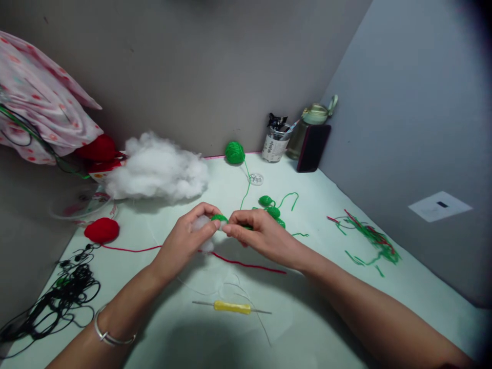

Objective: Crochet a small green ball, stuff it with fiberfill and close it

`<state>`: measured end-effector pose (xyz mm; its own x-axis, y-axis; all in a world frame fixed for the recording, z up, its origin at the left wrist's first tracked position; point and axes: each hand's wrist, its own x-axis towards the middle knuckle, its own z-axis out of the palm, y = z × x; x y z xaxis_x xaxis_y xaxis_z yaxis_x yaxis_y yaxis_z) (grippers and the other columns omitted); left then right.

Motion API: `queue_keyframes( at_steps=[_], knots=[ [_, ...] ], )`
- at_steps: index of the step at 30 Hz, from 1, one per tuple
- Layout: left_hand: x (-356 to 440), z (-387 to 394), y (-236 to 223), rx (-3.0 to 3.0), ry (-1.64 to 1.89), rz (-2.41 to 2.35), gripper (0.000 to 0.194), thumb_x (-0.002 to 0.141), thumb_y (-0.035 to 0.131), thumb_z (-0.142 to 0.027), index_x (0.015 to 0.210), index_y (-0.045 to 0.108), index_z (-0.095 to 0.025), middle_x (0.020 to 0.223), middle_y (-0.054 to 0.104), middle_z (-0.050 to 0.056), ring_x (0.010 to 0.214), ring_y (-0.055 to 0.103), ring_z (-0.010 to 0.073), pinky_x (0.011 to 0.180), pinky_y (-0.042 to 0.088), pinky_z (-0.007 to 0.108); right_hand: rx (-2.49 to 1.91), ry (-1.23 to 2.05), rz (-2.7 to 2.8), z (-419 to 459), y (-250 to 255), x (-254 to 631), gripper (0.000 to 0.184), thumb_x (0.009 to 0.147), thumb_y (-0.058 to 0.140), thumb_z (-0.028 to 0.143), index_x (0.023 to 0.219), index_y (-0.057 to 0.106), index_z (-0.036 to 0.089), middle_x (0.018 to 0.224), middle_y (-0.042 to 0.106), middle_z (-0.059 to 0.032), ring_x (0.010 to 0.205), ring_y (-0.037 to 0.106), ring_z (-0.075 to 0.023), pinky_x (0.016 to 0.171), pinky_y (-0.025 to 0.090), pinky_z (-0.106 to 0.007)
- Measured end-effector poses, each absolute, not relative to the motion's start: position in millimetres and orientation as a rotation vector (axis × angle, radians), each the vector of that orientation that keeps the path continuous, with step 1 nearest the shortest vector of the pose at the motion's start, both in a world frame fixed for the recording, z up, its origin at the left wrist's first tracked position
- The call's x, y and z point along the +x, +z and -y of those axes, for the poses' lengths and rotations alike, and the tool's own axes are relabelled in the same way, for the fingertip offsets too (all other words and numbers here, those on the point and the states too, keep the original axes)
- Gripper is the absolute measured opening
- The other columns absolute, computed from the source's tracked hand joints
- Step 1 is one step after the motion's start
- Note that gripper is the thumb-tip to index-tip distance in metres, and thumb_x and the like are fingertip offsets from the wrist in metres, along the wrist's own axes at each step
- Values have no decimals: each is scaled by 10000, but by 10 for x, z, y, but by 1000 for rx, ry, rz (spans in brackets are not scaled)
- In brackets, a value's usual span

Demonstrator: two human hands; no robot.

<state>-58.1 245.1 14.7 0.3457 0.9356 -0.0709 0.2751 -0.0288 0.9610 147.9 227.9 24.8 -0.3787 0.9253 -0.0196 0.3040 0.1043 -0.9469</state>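
"Where's the green yarn piece [219,218]?"

"Above the middle of the tabletop [307,197], held between the fingers of the left hand [191,229], beside a tuft of white stuffing [200,223]."

"And the right hand [263,231]?"

"Fingers narrow, at the piece's right edge; their grip can't be told."

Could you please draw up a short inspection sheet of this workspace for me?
Surface: pale tabletop, strewn with yarn.
Work items: green knitted piece in hand, white stuffing beside it; yellow-handled tool lying nearer.
Clutter: yarn scraps, right; stuffing heap, back left.
Hands: left hand holds the green knitted piece; right hand at its edge, grip unclear.
Cables: nothing clearly electrical; tangled black cord, left.
Surroundings: wall on the right; phone before a bottle.
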Motion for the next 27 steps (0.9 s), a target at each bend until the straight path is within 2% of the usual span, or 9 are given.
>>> queue_keyframes(
  at_steps=[2,4,7,10,13,19,23,25,27],
  knots=[
    [-576,-2445,137,1534,810,-1144,265,892,667,-493,985,674,-244,859,630,3,759,565,197,669,465,300,-1239,1250,1724,-2282,210,1460,407,947,641,498,679,590,196,608,436,56,599,351,-101,564,272,-279],
    [-578,-2438,128,1469,942,-1165,336,947,610,-536,1112,700,-257,1045,684,40,996,618,247,880,505,352,-1292,1223,1667,-2284,177,1435,400,926,652,480,658,573,194,609,419,58,608,343,-100,570,263,-283],
    [-574,-2417,99,1281,1112,-1119,458,1041,436,-547,1331,672,-283,1310,678,67,1337,538,288,1163,391,446,-1390,1255,1689,-2267,128,1389,384,899,658,414,616,512,200,580,376,68,586,322,-94,560,239,-287],
    [-530,-2384,32,1362,1143,-1002,441,1065,384,-406,1358,691,-283,1461,640,43,1492,437,256,1288,243,437,-1440,1313,1811,-2243,77,1358,371,891,640,369,606,468,207,558,369,74,557,315,-89,549,229,-291],
    [-462,-2344,-23,1569,927,-939,426,1050,422,-366,1339,719,-268,1521,611,47,1486,471,261,1295,270,431,-1356,1282,1812,-2255,40,1373,329,890,602,332,616,467,209,579,370,72,576,311,-92,561,244,-286],
    [-517,-2331,56,1639,626,-903,494,1038,528,-484,1500,595,-323,1621,553,17,1532,453,266,1286,329,442,-1335,1222,1770,-2317,74,1462,297,826,576,259,582,414,212,579,338,73,586,294,-90,559,231,-287],
    [-624,-2426,100,1691,894,-990,331,961,692,-353,1287,714,-295,1338,753,39,1270,673,243,1115,501,385,-1355,1194,1722,-2333,164,1480,334,858,608,344,588,470,206,569,344,71,577,301,-90,555,224,-286],
    [-647,-2468,105,1576,1131,-1023,237,900,770,-287,1133,722,-283,1188,768,10,1095,715,197,976,552,313,-1355,1185,1646,-2345,185,1479,368,884,626,424,611,523,199,565,361,71,575,312,-92,559,234,-283],
    [-646,-2481,103,1439,1221,-994,183,864,812,-274,1015,708,-268,1083,743,-17,948,705,157,863,553,263,-1354,1137,1570,-2352,174,1468,380,893,635,452,626,545,196,570,394,67,580,337,-94,569,255,-279]
  ],
)
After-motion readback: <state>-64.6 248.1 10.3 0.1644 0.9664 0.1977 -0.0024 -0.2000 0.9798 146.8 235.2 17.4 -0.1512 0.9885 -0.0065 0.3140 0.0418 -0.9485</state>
